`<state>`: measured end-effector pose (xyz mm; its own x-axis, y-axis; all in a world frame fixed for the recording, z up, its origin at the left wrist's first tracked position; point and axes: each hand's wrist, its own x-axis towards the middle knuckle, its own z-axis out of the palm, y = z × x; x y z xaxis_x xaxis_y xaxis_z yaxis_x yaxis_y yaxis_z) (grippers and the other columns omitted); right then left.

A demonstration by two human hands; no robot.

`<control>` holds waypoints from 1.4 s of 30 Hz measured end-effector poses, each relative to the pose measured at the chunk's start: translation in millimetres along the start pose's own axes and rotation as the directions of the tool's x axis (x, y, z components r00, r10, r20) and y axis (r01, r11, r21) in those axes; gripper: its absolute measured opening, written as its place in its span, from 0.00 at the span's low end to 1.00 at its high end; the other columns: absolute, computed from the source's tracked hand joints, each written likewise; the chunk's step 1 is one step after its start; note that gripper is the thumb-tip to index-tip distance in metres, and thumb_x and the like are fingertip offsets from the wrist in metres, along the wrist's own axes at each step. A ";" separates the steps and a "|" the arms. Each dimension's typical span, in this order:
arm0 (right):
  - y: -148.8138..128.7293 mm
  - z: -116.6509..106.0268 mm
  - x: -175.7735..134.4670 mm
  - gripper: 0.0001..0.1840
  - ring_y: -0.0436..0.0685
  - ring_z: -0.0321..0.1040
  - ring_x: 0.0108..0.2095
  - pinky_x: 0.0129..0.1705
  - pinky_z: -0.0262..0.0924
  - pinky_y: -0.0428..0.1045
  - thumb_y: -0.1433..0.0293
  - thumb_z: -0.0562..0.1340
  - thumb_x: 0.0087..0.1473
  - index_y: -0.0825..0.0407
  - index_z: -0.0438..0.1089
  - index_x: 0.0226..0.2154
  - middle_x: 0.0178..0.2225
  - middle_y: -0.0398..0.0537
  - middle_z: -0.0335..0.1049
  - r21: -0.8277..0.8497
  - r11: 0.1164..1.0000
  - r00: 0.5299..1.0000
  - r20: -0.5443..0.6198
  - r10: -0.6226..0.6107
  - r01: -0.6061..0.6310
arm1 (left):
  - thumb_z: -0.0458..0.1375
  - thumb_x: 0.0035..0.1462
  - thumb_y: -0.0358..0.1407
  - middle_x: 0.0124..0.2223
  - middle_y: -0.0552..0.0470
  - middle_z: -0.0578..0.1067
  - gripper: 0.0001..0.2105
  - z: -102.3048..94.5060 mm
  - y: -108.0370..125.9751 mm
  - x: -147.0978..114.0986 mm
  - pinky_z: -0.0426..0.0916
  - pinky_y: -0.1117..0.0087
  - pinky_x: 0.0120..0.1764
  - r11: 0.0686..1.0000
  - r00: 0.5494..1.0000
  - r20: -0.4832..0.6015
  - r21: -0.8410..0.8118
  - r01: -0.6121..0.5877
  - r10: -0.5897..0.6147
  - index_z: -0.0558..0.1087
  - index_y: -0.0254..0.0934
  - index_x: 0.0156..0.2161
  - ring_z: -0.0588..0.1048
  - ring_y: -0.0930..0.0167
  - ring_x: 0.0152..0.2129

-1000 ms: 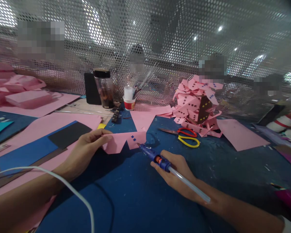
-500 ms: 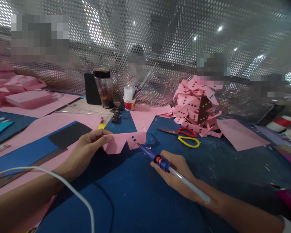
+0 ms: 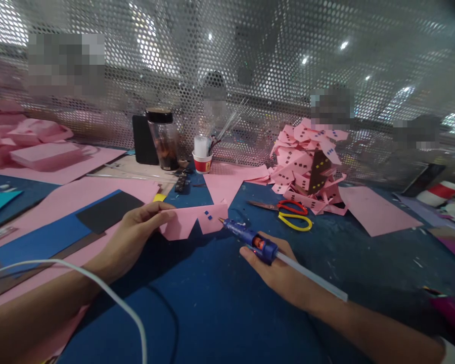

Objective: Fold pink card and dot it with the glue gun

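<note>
Between the thumb and fingers of my left hand (image 3: 146,227) is the left end of a pink paper cutout (image 3: 182,222). It has a notch in its lower edge and small blue squares on its right part. My right hand (image 3: 280,270) is wrapped round a blue hot glue gun (image 3: 246,235), with a clear glue stick (image 3: 313,280) sticking out of its back. The nozzle points left, at the right end of the cutout; whether it touches the paper I cannot tell. Beyond the glue gun lie scissors (image 3: 293,215) with red and yellow handles.
A heap of pink paper pieces (image 3: 293,162) stands at the back right. Behind are a dark-lidded jar (image 3: 165,141) and a red-and-white paper cup (image 3: 202,163). Blue and black sheets (image 3: 56,232) lie at left. A white cable (image 3: 109,293) crosses my left forearm. Perforated metal (image 3: 265,45) rises behind.
My right hand has moved the glue gun slightly to the right, its nozzle shifting from near the blue squares toward the cutout's right edge. My left hand has stayed nearly still with the cutout.
</note>
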<state>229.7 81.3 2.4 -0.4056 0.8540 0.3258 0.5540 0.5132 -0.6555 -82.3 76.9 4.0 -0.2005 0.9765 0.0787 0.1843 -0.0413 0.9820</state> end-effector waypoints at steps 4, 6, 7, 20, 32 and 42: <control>5.8 3.0 -3.4 0.12 0.55 0.69 0.27 0.30 0.65 0.48 0.57 0.62 0.60 0.46 0.74 0.34 0.25 0.42 0.70 0.026 0.998 0.997 -0.033 0.065 -0.064 | 0.63 0.57 0.45 0.26 0.58 0.73 0.11 0.7 1.1 0.4 0.57 0.72 0.30 1.000 1.000 -0.004 -0.002 0.003 -0.003 0.77 0.39 0.31 0.65 0.73 0.25; 6.9 3.8 -4.4 0.11 0.54 0.70 0.28 0.31 0.66 0.48 0.57 0.62 0.60 0.46 0.75 0.35 0.26 0.42 0.72 0.033 0.996 0.996 -0.032 0.079 -0.078 | 0.63 0.57 0.45 0.26 0.57 0.73 0.11 1.0 1.5 0.6 0.57 0.73 0.30 1.000 1.000 -0.002 -0.003 0.014 -0.014 0.77 0.39 0.32 0.66 0.73 0.25; 7.0 3.8 -4.7 0.11 0.54 0.70 0.28 0.31 0.67 0.47 0.57 0.62 0.60 0.47 0.75 0.35 0.27 0.42 0.72 0.035 0.996 0.996 -0.031 0.081 -0.080 | 0.64 0.57 0.45 0.26 0.57 0.73 0.12 1.2 2.0 0.6 0.58 0.73 0.30 1.000 1.000 -0.007 -0.012 0.023 -0.023 0.77 0.38 0.32 0.66 0.73 0.25; 3.2 0.4 3.8 0.18 0.54 0.66 0.25 0.27 0.62 0.48 0.53 0.61 0.59 0.49 0.72 0.28 0.20 0.43 0.67 0.097 0.979 0.983 0.056 0.175 -0.180 | 0.66 0.53 0.42 0.30 0.56 0.75 0.09 -3.8 4.6 5.1 0.60 0.75 0.32 0.997 0.995 -0.100 -0.069 -0.026 0.019 0.78 0.38 0.32 0.67 0.73 0.28; 7.8 -1.5 17.1 0.23 0.49 0.61 0.19 0.25 0.58 0.46 0.50 0.60 0.61 0.51 0.65 0.25 0.17 0.38 0.60 0.282 0.916 0.956 0.149 0.253 -0.287 | 0.67 0.51 0.42 0.30 0.54 0.77 0.11 -6.5 -1.0 13.1 0.61 0.74 0.30 0.994 0.985 -0.172 -0.110 0.002 -0.021 0.78 0.36 0.33 0.70 0.72 0.27; 16.3 -9.4 51.6 0.23 0.48 0.61 0.18 0.25 0.58 0.46 0.51 0.61 0.60 0.51 0.65 0.26 0.17 0.38 0.62 0.310 0.929 0.980 0.068 0.189 -0.201 | 0.68 0.46 0.41 0.26 0.57 0.74 0.12 -6.1 2.3 14.1 0.53 0.77 0.22 0.981 0.968 -0.230 -0.187 0.054 -0.097 0.79 0.36 0.35 0.63 0.78 0.20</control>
<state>224.7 134.5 14.9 -0.3420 0.9278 0.1490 0.3711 0.2790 -0.8857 -90.6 89.3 8.4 -0.4331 0.9011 0.0202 -0.0103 -0.0273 0.9996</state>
